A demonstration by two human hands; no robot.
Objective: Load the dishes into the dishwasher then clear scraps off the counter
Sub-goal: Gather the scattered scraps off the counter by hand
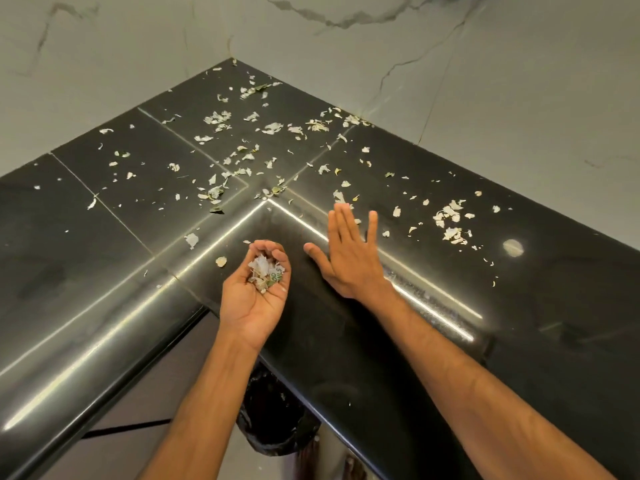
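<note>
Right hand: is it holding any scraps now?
No, the right hand is flat, fingers straight, over the counter; the left hand cups the scraps.

A kitchen corner: polished black stone counter [104,237] strewn with scraps [450,216], marble-veined walls [519,98], lined bin [273,420] below.

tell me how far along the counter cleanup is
Early in the scrap stage. Done: a handful of pale peel and paper scraps sits gathered in the cupped left hand. In hand: the right hand is spread flat over the glossy black stone counter, fingers straight. Left: many loose pale flakes scattered toward the corner and right side. Dishes and dishwasher are out of view.
</note>
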